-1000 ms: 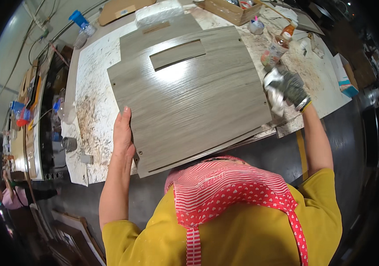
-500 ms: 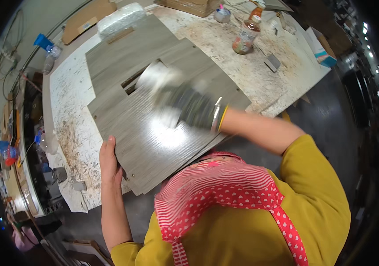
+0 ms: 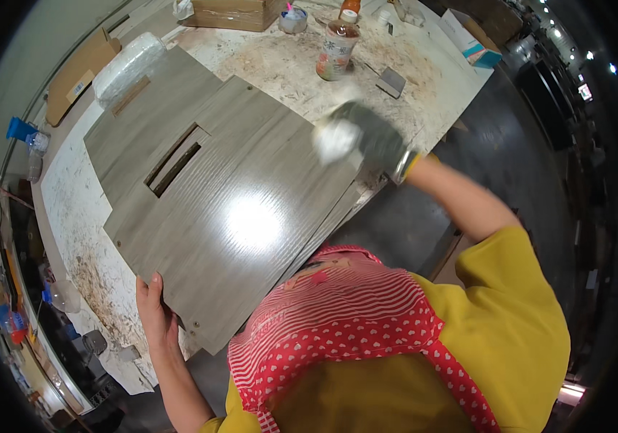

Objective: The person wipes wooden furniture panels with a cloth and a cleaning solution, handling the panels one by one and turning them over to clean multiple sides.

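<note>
A grey wood-grain panel [image 3: 208,209] with stepped edges and a slot [image 3: 172,160] lies before me on top of another board. My bare left hand [image 3: 156,312] is closed on its near left edge, thumb on top and the other fingers mostly hidden beneath. My right hand [image 3: 374,133], in a dark grey glove, is over the panel's right edge. It is closed around a white wad [image 3: 338,138] that looks like cloth, blurred by motion.
The dusty white table [image 3: 71,231] holds a drink bottle [image 3: 336,50], a grey block [image 3: 390,82], a small tub [image 3: 293,20] and a cardboard box [image 3: 233,13]. A bubble-wrapped pack [image 3: 128,68] touches the far left boards. An open carton [image 3: 468,40] stands at the right corner.
My right hand has swept with the white wad from near the slot to the panel's right edge. The left hand keeps its hold. The whole view has shifted and turned somewhat.
</note>
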A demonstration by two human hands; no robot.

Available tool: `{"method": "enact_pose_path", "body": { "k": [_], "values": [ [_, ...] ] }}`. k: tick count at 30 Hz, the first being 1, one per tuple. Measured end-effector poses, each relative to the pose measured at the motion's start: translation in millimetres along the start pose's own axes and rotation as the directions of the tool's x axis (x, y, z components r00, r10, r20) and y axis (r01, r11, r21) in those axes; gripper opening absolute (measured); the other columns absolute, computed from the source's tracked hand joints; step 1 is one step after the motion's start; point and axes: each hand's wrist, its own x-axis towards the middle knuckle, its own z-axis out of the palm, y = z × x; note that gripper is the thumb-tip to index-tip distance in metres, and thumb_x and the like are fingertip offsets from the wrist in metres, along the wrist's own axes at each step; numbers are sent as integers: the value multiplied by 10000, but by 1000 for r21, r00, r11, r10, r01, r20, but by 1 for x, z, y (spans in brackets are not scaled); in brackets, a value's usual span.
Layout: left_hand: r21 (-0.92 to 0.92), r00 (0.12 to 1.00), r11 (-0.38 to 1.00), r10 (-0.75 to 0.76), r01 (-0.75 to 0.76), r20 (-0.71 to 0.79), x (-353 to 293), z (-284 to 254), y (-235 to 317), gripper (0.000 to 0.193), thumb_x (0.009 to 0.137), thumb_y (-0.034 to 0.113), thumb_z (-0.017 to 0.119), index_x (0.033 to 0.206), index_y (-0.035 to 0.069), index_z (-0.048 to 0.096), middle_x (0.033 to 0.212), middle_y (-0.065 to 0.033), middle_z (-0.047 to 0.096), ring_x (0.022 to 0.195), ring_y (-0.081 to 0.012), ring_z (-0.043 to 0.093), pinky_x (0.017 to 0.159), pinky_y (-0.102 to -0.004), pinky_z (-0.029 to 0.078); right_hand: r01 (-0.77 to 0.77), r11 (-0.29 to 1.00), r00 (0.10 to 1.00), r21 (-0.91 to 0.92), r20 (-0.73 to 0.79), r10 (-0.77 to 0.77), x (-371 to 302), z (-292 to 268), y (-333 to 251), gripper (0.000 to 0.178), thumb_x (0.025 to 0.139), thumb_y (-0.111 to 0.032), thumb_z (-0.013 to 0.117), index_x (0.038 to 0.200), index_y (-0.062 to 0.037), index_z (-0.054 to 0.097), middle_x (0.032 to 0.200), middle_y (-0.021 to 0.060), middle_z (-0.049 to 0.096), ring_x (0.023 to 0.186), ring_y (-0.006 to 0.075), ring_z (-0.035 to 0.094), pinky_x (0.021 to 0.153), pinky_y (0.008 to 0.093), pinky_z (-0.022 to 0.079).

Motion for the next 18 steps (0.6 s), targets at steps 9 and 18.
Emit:
{"method": "enact_pose_path", "body": {
  "k": [9, 18],
  "values": [
    [18, 1000, 1000, 1, -1, -20, 2, 3, 5, 416, 843, 144, 552, 1199, 12, 383, 1149, -112, 499, 1055, -197, 485, 903, -333, 394, 131, 950, 984, 283, 80, -159, 35, 17, -108, 245, 846, -189, 506, 1057, -73, 552, 1058, 106, 556, 1018, 188, 523, 907, 337, 394],
    [-23, 996, 1000, 13, -15, -89, -15, 8, 9, 450, 833, 108, 551, 1230, 13, 361, 1182, -120, 482, 1070, -213, 479, 912, -339, 398, 546, 838, 834, 18, 87, -545, 125, 59, -157, 214, 714, -204, 556, 881, -71, 544, 852, 135, 557, 859, 305, 531, 755, 408, 425]
  ]
}}
